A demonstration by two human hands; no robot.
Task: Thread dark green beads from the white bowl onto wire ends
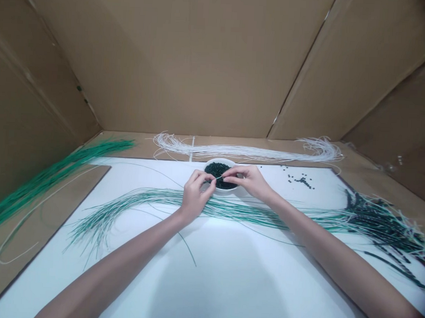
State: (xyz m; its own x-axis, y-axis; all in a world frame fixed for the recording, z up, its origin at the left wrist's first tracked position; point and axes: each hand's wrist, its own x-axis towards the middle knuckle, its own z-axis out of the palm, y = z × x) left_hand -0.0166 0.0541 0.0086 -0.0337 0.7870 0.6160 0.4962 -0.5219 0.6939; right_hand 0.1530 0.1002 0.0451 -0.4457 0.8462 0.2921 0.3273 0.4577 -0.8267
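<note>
My left hand point(195, 195) is pinched shut in front of a small white bowl point(221, 190) filled with dark green beads point(217, 169). My right hand point(247, 180) is also pinched, its fingertips at the bowl's near rim. A thin pale cord point(219, 178) runs between the two pinches. Below both hands lies a long bundle of green and white cords point(153, 198) stretched across the white sheet point(206, 282). Whether a bead sits in either pinch is too small to tell.
A bundle of white cords point(248, 152) lies behind the bowl. Green cords point(43, 181) lie at the left on brown cardboard. Beaded dark strands point(383, 225) pile at the right, with loose beads point(302, 181) nearby. Cardboard walls point(189, 58) enclose the space.
</note>
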